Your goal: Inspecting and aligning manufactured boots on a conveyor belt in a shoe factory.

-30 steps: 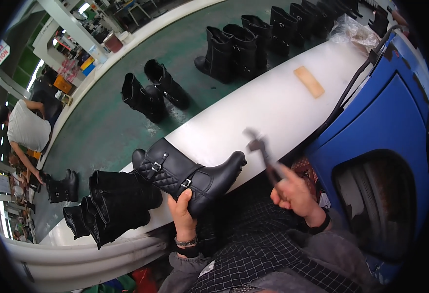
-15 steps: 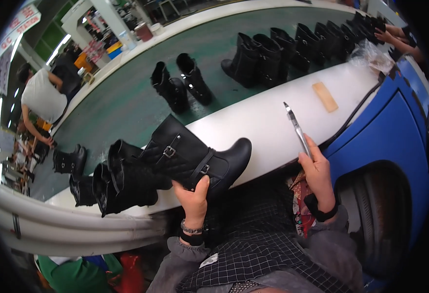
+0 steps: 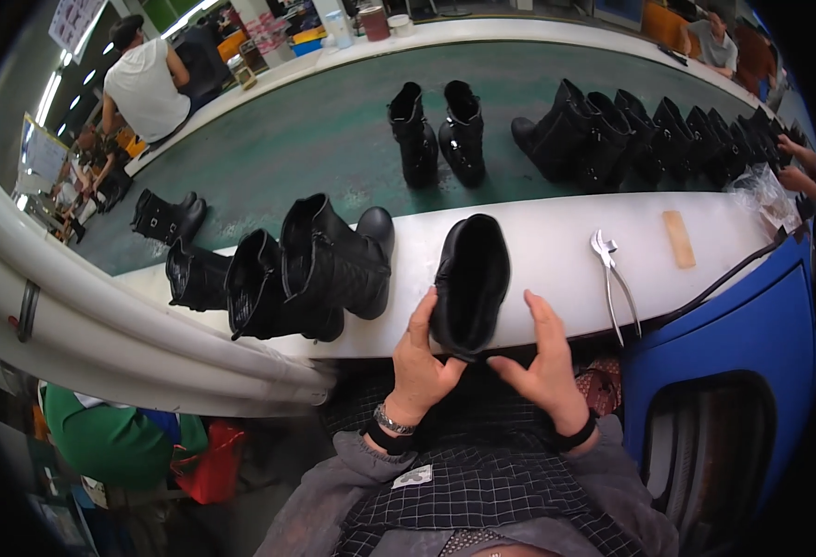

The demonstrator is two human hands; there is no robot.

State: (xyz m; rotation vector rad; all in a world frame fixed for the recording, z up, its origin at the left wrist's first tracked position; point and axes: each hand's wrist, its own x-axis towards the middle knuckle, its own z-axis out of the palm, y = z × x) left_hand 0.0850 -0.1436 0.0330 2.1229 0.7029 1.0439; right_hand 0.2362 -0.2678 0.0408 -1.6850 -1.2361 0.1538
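Observation:
A black boot [image 3: 498, 269] stands in front of me on the white worktop [image 3: 538, 241], and I look down into its open shaft. My left hand [image 3: 417, 371] grips the boot's near left side, with the thumb at its back edge. To the right of the shaft, my right hand [image 3: 545, 367] is open, thumb and fingers apart, with nothing in it. Metal pincers [image 3: 607, 260] lie on the worktop beyond the right hand, handles spread toward me. Several black boots [image 3: 338, 255] are grouped to the left of my left hand.
A tan flat block [image 3: 678, 239] lies right of the pincers. On the green belt [image 3: 324, 130] stand a boot pair [image 3: 463, 135] and a row of boots [image 3: 612, 135]. Another person's hands [image 3: 798, 162] reach in beside a clear plastic bag [image 3: 765, 197]. A blue machine [image 3: 733, 316] borders the right.
The pincers have left my right hand and now lie on the worktop. The boot, tilted sideways before, is now upright with its opening toward me. The view has swung left.

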